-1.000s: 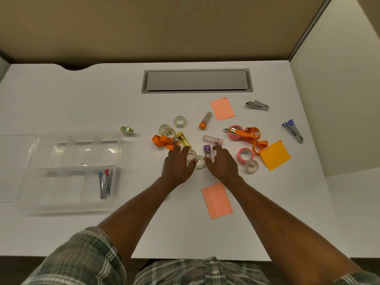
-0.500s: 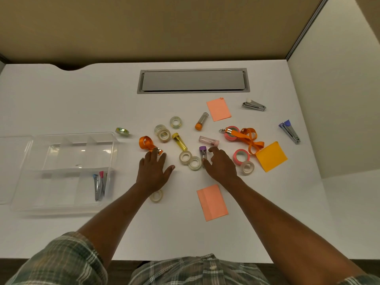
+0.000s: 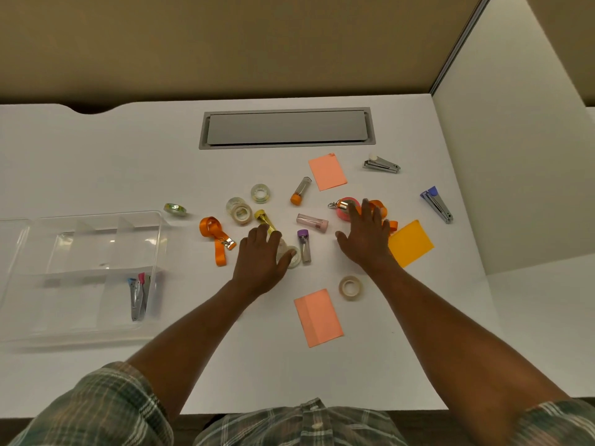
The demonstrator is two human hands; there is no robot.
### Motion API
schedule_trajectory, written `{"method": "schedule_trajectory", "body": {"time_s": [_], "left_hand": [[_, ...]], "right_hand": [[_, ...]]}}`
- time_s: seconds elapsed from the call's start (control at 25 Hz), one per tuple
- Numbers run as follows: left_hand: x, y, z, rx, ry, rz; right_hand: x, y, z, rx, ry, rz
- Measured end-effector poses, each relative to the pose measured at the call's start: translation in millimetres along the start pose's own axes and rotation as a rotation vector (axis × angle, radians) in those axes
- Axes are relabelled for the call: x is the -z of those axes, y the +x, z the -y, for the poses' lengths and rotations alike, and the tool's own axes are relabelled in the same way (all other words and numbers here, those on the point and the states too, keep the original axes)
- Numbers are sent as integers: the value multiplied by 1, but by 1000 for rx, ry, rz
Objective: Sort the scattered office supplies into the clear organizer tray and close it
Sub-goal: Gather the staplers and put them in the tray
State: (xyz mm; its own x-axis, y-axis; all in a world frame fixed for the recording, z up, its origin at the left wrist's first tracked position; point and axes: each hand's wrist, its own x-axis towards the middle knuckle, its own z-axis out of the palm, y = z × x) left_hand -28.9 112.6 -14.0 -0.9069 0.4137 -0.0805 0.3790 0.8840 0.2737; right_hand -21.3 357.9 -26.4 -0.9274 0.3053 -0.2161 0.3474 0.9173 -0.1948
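Note:
The clear organizer tray point(image 3: 160, 249) lies open at the left, with a few metal clips point(image 3: 139, 296) in its near right compartment. My left hand point(image 3: 260, 259) curls over a clear tape roll point(image 3: 294, 257) at the middle of the desk, thumb against its side, next to a purple-capped tube point(image 3: 304, 244) and a yellow tube point(image 3: 264, 217). My right hand point(image 3: 365, 238) lies flat with spread fingers on a pink tape roll point(image 3: 344, 210) and an orange lanyard point(image 3: 375, 206). Another tape roll point(image 3: 350, 287) lies between my forearms.
Scattered around: more tape rolls point(image 3: 240, 211), a second orange lanyard point(image 3: 215, 238), orange-capped point(image 3: 300, 191) and pink point(image 3: 312, 222) tubes, salmon notes point(image 3: 318, 317), a yellow note point(image 3: 410, 243), two metal clips point(image 3: 381, 164) at the right. A grey cable hatch point(image 3: 286, 127) sits at the back; a partition wall stands right.
My left hand came back from the orange lanyard to the tape rolls in the middle. My right hand moved right onto the pink tape and lanyard. One tape roll now lies nearer me.

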Motion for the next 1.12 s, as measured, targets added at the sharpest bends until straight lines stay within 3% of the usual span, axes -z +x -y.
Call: {"method": "schedule_trajectory", "body": {"time_s": [0.36, 0.52, 0.8, 0.96, 1.12], "left_hand": [[-9, 19, -40, -106, 37, -13], [-11, 34, -48, -133, 42, 0], [-9, 87, -85, -250, 95, 14], [-8, 128, -118, -326, 125, 36], [-10, 165, -147, -415, 156, 48]], "right_hand": [[-12, -40, 24, 190, 76, 134], [1, -36, 11, 237, 146, -2], [34, 17, -80, -37, 134, -260], [40, 34, -126, -165, 151, -268], [33, 40, -150, -254, 202, -174]]}}
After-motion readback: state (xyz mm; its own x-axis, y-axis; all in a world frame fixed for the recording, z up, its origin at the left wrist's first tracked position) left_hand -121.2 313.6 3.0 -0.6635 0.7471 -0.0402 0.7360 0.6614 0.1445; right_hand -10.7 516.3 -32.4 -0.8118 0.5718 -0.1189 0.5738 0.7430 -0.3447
